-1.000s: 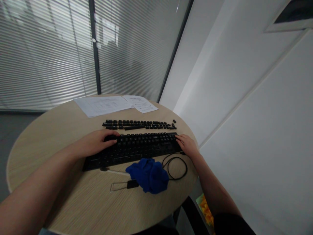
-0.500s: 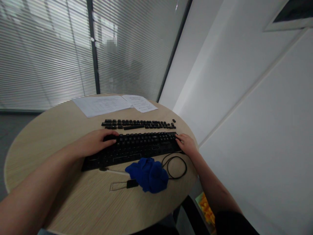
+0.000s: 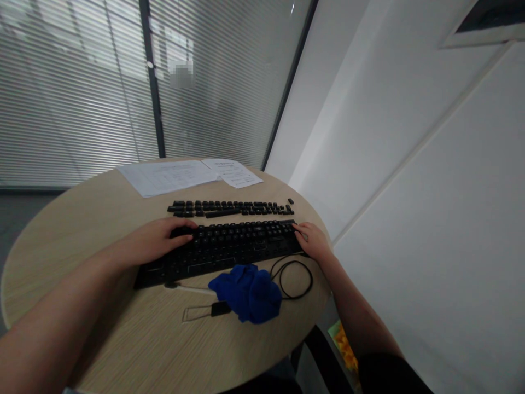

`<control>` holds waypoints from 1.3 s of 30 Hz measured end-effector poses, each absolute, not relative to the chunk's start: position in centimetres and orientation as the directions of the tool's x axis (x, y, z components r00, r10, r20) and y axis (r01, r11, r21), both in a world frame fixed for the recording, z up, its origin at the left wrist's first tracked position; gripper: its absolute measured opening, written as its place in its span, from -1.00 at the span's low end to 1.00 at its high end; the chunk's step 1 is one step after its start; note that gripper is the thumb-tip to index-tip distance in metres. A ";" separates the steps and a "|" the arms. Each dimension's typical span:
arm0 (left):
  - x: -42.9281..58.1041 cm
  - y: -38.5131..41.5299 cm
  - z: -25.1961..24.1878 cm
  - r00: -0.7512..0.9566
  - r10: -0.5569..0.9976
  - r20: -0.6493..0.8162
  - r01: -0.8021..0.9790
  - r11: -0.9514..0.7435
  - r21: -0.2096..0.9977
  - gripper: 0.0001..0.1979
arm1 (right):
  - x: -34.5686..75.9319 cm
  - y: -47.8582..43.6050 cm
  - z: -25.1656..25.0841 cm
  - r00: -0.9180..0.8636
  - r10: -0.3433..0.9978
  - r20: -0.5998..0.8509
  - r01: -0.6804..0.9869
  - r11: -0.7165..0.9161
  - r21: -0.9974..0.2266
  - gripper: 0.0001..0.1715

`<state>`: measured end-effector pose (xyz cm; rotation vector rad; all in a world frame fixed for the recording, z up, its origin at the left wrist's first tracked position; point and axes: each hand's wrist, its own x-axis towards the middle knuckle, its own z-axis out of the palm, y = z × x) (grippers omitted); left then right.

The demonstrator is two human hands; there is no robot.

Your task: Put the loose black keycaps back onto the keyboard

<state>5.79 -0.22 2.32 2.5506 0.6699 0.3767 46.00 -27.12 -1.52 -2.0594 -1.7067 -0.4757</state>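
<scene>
A black keyboard [image 3: 223, 249] lies at a slant on the round table. My left hand [image 3: 166, 236] grips its far left corner, thumb over the keys and fingers along the far edge. At the right end, my right hand [image 3: 310, 239] holds the edge between thumb and fingers. Raised keycaps fill the far rows, while the near part looks flat and bare in places. Beyond the keyboard, loose black keycaps [image 3: 223, 207] are set out in rows, a long bar among them. Nearer me lies a crumpled blue cloth [image 3: 248, 295].
Left of the cloth are a wire keycap puller [image 3: 207, 312] and a thin white stick with a dark tip [image 3: 192, 289]. A black cable [image 3: 301, 295] coils at right. Printed papers [image 3: 176, 176] lie at the far edge of the wooden table [image 3: 61, 235]. A white wall [image 3: 430, 219] borders the right.
The view has shifted very slightly. Both hands keep the same hold on the keyboard, and nothing on the table has visibly moved.
</scene>
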 end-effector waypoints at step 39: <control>6.1 0.2 2.0 0.850 0.505 0.148 0.383 -0.787 0.484 -0.42 | 43.2 -26.6 -1.1 0.022 0.837 0.546 0.999 0.001 -0.041 -0.74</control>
